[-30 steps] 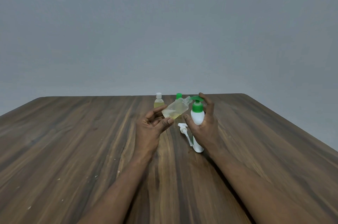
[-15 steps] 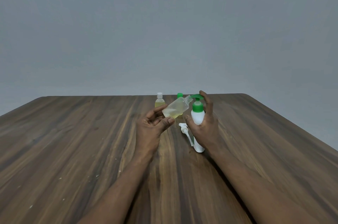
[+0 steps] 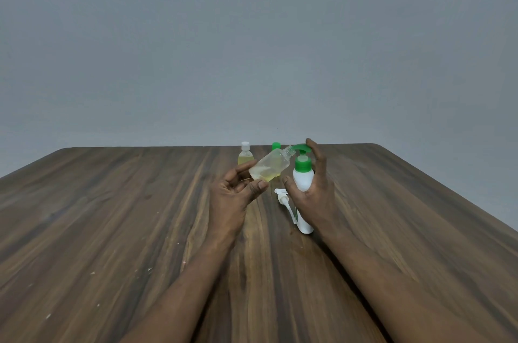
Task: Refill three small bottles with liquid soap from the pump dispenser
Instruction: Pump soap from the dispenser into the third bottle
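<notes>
Hardly anything has been shifted: the small clear plastic bottle (image 3: pixel 269 167) is gripped by the left hand (image 3: pixel 235 192), neck at the white green-topped pump dispenser (image 3: pixel 302 180) clasped at 3 o'clock by the right hand (image 3: pixel 314 194); soap could be spilled by misalignment

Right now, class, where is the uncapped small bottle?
The uncapped small bottle is at the head view's centre, tilted in the left hand, mouth beside the nozzle of the pump dispenser.
</notes>
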The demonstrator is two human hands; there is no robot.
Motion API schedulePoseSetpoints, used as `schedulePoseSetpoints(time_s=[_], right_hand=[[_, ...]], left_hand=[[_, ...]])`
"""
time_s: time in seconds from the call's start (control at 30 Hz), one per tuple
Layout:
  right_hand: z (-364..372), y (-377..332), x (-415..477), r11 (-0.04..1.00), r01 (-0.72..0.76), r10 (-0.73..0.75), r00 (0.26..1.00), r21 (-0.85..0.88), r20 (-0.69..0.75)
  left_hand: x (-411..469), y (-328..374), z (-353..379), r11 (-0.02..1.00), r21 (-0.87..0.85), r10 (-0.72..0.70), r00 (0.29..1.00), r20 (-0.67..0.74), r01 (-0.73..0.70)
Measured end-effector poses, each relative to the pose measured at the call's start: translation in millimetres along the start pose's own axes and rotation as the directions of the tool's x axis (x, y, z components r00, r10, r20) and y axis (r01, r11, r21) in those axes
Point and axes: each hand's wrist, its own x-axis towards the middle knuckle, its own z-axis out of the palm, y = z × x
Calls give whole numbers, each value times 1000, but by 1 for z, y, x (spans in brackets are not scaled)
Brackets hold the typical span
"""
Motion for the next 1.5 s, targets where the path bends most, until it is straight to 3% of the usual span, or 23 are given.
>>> schedulePoseSetpoints(time_s=[0.2, 0.53, 1.27, 1.5], right_hand=[[-3, -2, 0, 998, 35, -32, 998, -55, 49], [0, 5, 1, 1000, -12, 12, 1000, -15, -24], [0, 6, 3, 1000, 10, -10, 1000, -8, -30], [-2, 2, 3, 998, 41, -39, 998, -47, 44]], left_hand=[[0, 2, 0, 1000, -1, 4, 1000, -3, -4], [-2, -2, -1, 999, 39, -1, 1000, 2, 1], [-1, -5, -2, 999, 33, -11, 1000, -5, 11], [2, -6, -1, 1000, -17, -8, 1000, -22, 8]])
